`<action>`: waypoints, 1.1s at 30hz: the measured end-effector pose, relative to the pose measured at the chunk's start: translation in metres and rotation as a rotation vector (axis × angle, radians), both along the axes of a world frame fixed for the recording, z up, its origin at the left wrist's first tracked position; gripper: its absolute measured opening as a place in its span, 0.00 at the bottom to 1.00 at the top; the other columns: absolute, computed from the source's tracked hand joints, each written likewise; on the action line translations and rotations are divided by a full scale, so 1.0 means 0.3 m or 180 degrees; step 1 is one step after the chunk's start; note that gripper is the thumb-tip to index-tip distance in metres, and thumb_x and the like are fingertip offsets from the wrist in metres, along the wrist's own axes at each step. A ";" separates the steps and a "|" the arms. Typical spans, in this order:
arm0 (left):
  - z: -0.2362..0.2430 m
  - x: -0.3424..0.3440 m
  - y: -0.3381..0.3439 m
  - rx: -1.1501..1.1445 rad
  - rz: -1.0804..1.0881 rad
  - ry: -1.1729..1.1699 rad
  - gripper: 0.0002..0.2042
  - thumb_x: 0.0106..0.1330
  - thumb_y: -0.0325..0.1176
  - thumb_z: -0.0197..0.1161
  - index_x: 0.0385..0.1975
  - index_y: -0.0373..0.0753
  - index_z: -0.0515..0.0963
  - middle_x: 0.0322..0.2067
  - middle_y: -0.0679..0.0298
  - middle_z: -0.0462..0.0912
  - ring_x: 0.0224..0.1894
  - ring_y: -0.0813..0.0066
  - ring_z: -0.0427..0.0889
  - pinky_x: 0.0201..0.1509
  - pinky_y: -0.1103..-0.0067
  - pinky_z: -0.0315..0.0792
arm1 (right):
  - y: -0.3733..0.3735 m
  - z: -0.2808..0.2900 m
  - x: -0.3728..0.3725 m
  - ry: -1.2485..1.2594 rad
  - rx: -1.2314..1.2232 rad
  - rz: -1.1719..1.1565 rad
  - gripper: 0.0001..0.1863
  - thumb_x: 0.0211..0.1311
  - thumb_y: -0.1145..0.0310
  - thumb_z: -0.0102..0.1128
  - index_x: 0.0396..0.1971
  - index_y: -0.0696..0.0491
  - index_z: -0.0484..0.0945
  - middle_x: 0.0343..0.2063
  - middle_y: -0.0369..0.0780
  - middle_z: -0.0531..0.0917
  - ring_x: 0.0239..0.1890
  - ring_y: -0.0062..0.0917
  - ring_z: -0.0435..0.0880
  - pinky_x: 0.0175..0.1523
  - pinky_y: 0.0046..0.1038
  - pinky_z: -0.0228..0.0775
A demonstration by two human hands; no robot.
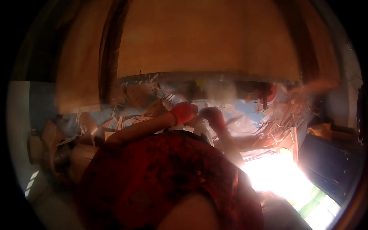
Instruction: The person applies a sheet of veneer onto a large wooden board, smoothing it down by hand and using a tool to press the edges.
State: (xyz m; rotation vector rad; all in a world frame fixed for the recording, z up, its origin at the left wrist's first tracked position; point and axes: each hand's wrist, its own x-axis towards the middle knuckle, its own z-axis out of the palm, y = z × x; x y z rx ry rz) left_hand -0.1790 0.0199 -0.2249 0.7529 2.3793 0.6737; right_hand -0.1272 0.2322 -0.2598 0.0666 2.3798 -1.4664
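Observation:
My left hand (184, 113), in a red glove, is closed at the centre, beside my right hand (214, 119), which also wears a red glove and has its fingers curled. Between and just below them is a pale, strip-like piece (203, 128); what exactly each hand grips is hidden and blurred. Scattered wood veneer scraps (138, 96) lie around and beyond my hands. A hazy pale patch and a red, round object (268, 92) sit just under the dark lower edge of the large wooden board (207, 38) in front of me.
A tall wooden panel (78, 61) stands at the left. Heaped shavings (283, 115) lie at the right, near a dark blue panel (322, 161) and a glaring bright opening or sunlit patch (276, 172). A pale wall (19, 134) is at the far left.

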 end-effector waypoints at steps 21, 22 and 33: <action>-0.195 -0.074 0.152 0.3979 0.2217 -0.3698 0.25 0.70 0.32 0.60 0.66 0.40 0.64 0.57 0.62 0.75 0.58 0.71 0.77 0.62 0.71 0.71 | 0.126 0.223 0.011 -0.0587 -0.1502 -0.0942 0.12 0.62 0.66 0.64 0.33 0.61 0.84 0.24 0.37 0.84 0.28 0.18 0.81 0.35 0.20 0.68; -0.198 -0.104 0.164 0.3917 0.2084 -0.3674 0.26 0.70 0.33 0.60 0.67 0.40 0.62 0.59 0.61 0.74 0.58 0.71 0.77 0.62 0.71 0.70 | 0.196 0.214 0.004 -0.0534 -0.1302 -0.0700 0.12 0.62 0.65 0.64 0.32 0.61 0.84 0.23 0.37 0.84 0.27 0.17 0.81 0.35 0.20 0.67; -0.231 -0.224 0.666 0.1514 0.0983 -0.2045 0.09 0.60 0.35 0.61 0.35 0.38 0.82 0.32 0.59 0.84 0.33 0.65 0.84 0.39 0.68 0.78 | 0.853 0.167 -0.182 -0.1690 -0.0281 0.0350 0.16 0.57 0.58 0.66 0.33 0.58 0.85 0.20 0.37 0.85 0.23 0.19 0.84 0.27 0.22 0.70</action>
